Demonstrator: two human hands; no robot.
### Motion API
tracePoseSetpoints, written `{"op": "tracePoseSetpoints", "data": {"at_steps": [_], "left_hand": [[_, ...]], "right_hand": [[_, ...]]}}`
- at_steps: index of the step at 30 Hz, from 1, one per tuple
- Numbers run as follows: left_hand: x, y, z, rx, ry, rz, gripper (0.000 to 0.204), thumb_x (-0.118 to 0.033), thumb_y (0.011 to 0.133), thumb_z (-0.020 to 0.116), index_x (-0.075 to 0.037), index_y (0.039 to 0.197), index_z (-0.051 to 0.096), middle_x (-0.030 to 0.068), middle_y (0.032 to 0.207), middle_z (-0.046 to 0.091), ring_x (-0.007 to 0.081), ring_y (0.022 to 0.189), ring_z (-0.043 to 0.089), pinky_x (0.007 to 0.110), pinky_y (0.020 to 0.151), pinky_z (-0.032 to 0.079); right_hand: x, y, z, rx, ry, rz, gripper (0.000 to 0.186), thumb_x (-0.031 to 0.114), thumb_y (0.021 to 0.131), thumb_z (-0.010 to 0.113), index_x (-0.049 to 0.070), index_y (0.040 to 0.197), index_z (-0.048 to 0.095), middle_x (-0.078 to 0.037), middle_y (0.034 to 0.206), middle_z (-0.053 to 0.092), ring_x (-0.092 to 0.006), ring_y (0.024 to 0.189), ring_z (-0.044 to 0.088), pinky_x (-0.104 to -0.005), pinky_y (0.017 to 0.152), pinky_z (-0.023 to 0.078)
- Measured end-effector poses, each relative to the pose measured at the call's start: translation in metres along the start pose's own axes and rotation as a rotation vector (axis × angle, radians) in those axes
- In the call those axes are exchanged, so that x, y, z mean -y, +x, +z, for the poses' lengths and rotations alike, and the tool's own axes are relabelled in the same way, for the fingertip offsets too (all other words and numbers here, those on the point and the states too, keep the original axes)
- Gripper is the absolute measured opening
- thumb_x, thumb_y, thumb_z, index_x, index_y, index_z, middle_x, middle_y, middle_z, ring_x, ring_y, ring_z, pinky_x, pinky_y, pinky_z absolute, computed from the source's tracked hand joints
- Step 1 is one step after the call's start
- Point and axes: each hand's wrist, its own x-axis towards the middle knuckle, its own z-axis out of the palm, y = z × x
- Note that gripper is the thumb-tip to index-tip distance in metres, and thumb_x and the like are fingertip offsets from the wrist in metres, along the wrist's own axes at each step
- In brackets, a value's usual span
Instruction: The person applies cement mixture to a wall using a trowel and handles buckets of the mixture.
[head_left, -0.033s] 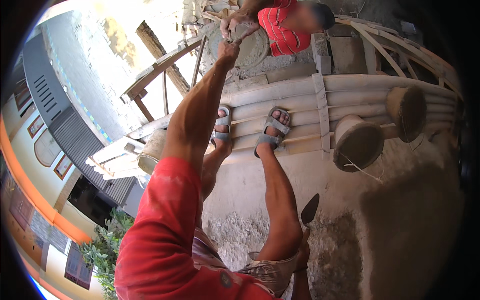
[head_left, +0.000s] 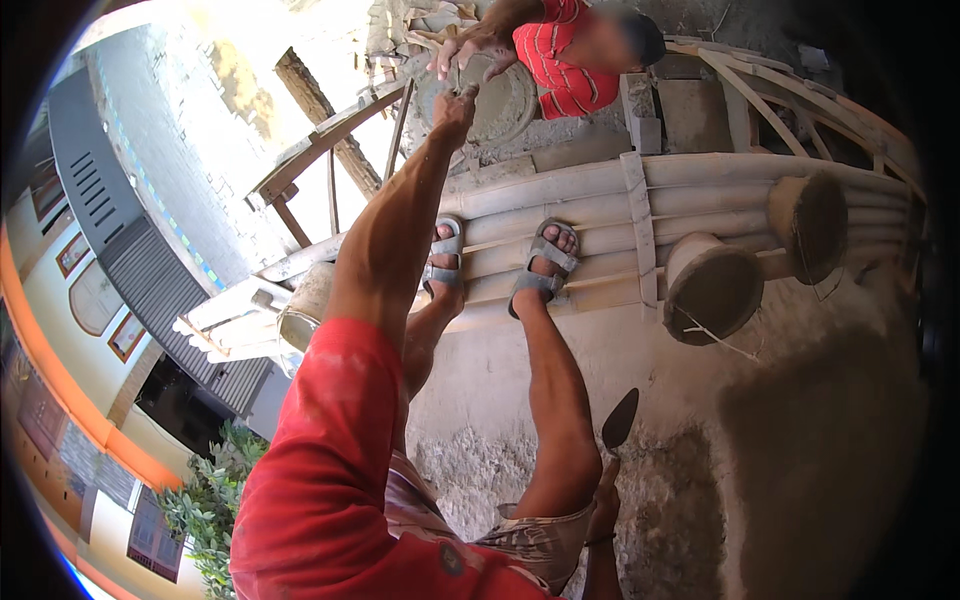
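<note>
My left arm stretches out ahead, and its hand point(head_left: 455, 108) is closed; whatever it may hold is too small to make out. Just beyond it is a co-worker's hand point(head_left: 478, 50), fingers spread, from a person in a red striped shirt point(head_left: 565, 60). Both hands are above a round tub of grey mortar point(head_left: 500, 105). Low beside my right knee, my right hand point(head_left: 605, 505) grips the handle of a pointed trowel point(head_left: 621, 418), blade upward. The trowel is near a rough, partly plastered wall point(head_left: 660, 480).
I stand in grey sandals on a bamboo scaffold point(head_left: 600, 205) tied with a wooden crosspiece point(head_left: 640, 225). Mortar-caked buckets hang at the right point(head_left: 715, 290), point(head_left: 810, 225) and one bucket point(head_left: 308, 305) at the left. A wooden railing point(head_left: 325, 140) borders the left side, near a paved street point(head_left: 160, 150).
The co-worker's hand has drawn away from my left hand, and its fingers have opened out. My left hand has shifted slightly; my right hand and the trowel stay about where they were.
</note>
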Motion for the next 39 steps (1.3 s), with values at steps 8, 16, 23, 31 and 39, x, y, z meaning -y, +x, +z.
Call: {"op": "tracePoseSetpoints", "data": {"at_steps": [8, 16, 23, 31, 39], "left_hand": [[-0.064, -0.144, -0.032, 0.013, -0.181, -0.135, 0.042, -0.044, 0.092, 0.049, -0.005, 0.076, 0.053, 0.0036, 0.058, 0.047, 0.0148, 0.048, 0.043, 0.032, 0.044, 0.034], [-0.043, -0.272, -0.067, -0.027, -0.153, -0.06, 0.045, -0.042, 0.093, 0.044, -0.002, 0.072, 0.051, 0.0052, 0.061, 0.047, 0.0164, 0.057, 0.042, 0.036, 0.053, 0.036], [-0.113, -0.4, -0.078, -0.017, -0.297, -0.322, 0.045, -0.039, 0.09, 0.05, 0.004, 0.093, 0.062, 0.0214, 0.087, 0.062, 0.0303, 0.082, 0.059, 0.041, 0.074, 0.045], [-0.101, -0.465, -0.064, -0.152, -0.387, -0.309, 0.044, -0.038, 0.091, 0.048, 0.003, 0.085, 0.06, 0.0186, 0.077, 0.059, 0.0273, 0.074, 0.055, 0.04, 0.071, 0.043], [-0.094, -0.484, -0.063, -0.245, -0.568, -0.303, 0.04, -0.035, 0.091, 0.05, 0.004, 0.084, 0.058, 0.01, 0.071, 0.054, 0.0177, 0.069, 0.047, 0.037, 0.067, 0.041]], "right_hand": [[-0.006, -0.057, -0.027, -0.026, 0.252, 0.025, 0.036, 0.043, 0.087, 0.057, 0.008, 0.083, 0.049, -0.004, 0.061, 0.052, -0.0162, 0.048, 0.052, -0.0308, 0.047, 0.048], [-0.007, -0.085, -0.055, 0.03, 0.339, -0.003, 0.023, 0.027, 0.089, 0.053, 0.005, 0.09, 0.048, -0.007, 0.064, 0.054, -0.0202, 0.05, 0.056, -0.0348, 0.048, 0.05], [0.005, -0.088, -0.075, 0.102, 0.276, -0.016, 0.025, 0.025, 0.086, 0.054, 0.004, 0.096, 0.046, -0.007, 0.065, 0.052, -0.021, 0.052, 0.056, -0.0346, 0.048, 0.05], [0.068, -0.078, -0.118, 0.099, 0.126, -0.089, 0.026, 0.031, 0.088, 0.053, 0.005, 0.091, 0.049, -0.008, 0.068, 0.055, -0.0214, 0.054, 0.058, -0.0351, 0.046, 0.051], [0.114, -0.08, -0.133, 0.155, 0.127, -0.143, 0.019, 0.025, 0.087, 0.053, 0.008, 0.093, 0.046, -0.007, 0.067, 0.052, -0.0218, 0.054, 0.055, -0.037, 0.049, 0.049]]}}
